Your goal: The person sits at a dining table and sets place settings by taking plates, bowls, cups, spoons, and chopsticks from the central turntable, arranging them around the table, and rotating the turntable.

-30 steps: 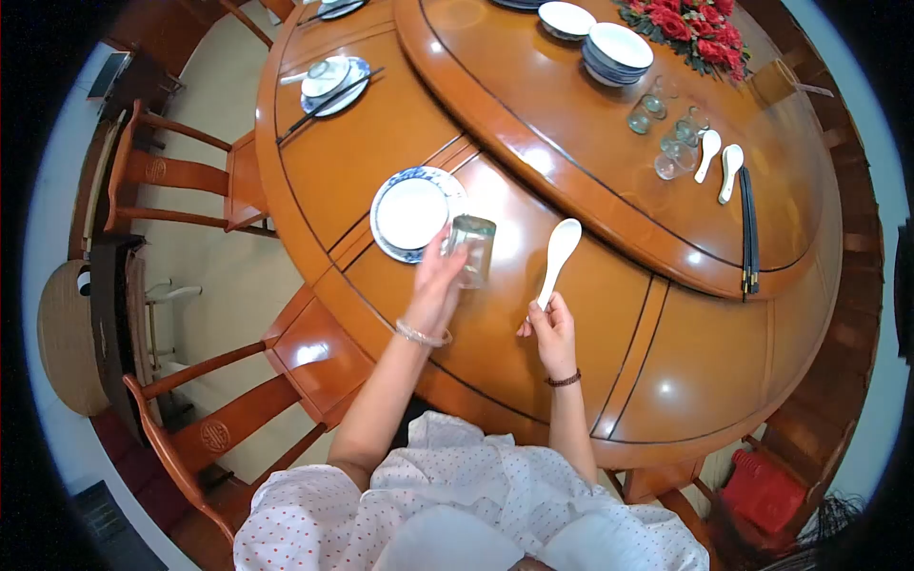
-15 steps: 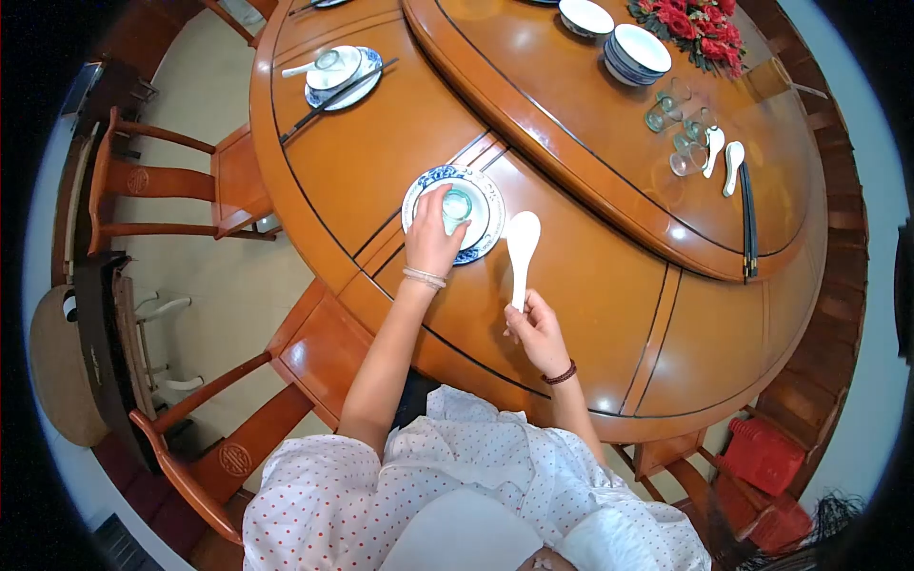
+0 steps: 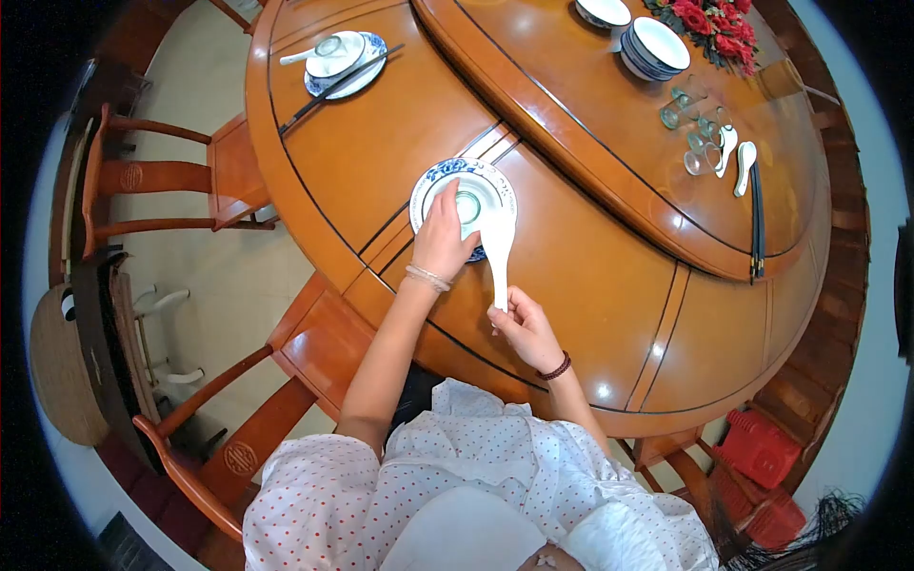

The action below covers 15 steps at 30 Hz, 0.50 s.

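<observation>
My right hand (image 3: 526,328) pinches the handle end of a white soup spoon (image 3: 500,238). The spoon's bowl hangs over the right part of a small white bowl, hiding some of it. That bowl sits on a blue-and-white plate (image 3: 446,171) on the table in front of me. A small clear glass (image 3: 467,206) stands in the bowl. Beside the glass is my left hand (image 3: 442,240), thumb and fingers spread around its near left side. Whether the fingertips touch the glass or the bowl rim is hard to see.
Another place setting with chopsticks (image 3: 341,88) lies at upper left. On the raised turntable (image 3: 571,143) are stacked bowls (image 3: 657,48), several glasses (image 3: 703,157), two spoons, black chopsticks (image 3: 757,224) and red flowers (image 3: 714,29). Wooden chairs (image 3: 314,333) stand along the table edge.
The spoon has moved left in my right hand, from beside the plate to over it. My left hand's fingers have loosened from around the glass. The view has shifted slightly.
</observation>
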Motion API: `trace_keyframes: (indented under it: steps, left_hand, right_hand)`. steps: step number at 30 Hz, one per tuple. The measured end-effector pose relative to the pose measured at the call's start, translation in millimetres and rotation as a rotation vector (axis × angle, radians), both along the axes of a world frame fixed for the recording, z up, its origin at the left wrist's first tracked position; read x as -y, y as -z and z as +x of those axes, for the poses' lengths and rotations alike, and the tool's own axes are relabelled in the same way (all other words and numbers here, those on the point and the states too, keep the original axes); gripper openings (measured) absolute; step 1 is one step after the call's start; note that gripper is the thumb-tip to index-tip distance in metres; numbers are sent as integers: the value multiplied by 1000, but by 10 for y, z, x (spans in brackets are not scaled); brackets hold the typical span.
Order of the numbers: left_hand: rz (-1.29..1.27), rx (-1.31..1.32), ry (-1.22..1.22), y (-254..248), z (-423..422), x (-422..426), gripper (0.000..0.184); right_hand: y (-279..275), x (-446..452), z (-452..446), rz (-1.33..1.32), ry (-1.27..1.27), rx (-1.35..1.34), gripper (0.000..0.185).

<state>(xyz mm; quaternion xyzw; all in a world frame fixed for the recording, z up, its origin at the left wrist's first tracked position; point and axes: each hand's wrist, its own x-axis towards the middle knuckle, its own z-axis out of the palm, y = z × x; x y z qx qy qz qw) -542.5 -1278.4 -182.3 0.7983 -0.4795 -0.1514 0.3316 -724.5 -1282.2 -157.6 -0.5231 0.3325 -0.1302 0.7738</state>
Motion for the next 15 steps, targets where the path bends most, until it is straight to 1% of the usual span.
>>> trace_keyframes:
  steps: [1, 2, 3, 5, 6, 7, 8, 9, 10, 11, 12, 13, 15]
  left_hand:
    - [-41, -38, 39, -7, 44, -56, 74]
    - [-97, -82, 66, -14, 87, -124, 78]
    - [-95, -82, 63, -30, 127, -212, 78]
    - [-186, -174, 97, -74, 183, -396, 78]
    - [-289, -248, -11, -55, 170, -483, 55]
    - [-286, -247, -12, -59, 199, -584, 55]
    - [-207, -332, -84, -66, 243, -694, 38]
    - [-128, -416, -155, -72, 257, -776, 25]
    - [-121, -414, -152, -60, 229, -834, 25]
    - [-106, -576, -209, -29, 207, -881, 22]
    - [-89, -737, -264, -1, 207, -903, 26]
    - [-81, -733, -254, 28, 228, -912, 26]
    - [-68, -783, -135, 67, 258, -926, 30]
  right_hand:
    - [1, 3, 41, 2, -5, 1, 13]
    - [3, 3, 88, -15, -62, -9, 14]
    - [1, 0, 133, -32, -118, -20, 14]
    - [-33, -6, 249, 3, -154, -31, 13]
    - [-71, -8, 324, 77, -186, 3, 13]
    - [-82, -17, 404, 151, -217, 37, 13]
    - [-55, -36, 487, 160, -226, 68, 14]
    - [-7, -58, 564, 165, -225, 70, 14]
    - [58, -84, 632, 209, -214, 94, 15]
    - [127, -108, 700, 252, -200, 119, 16]
    - [206, -135, 765, 241, -191, 157, 17]
    - [283, -161, 828, 245, -178, 162, 17]
    - [457, -231, 925, 252, -112, 191, 15]
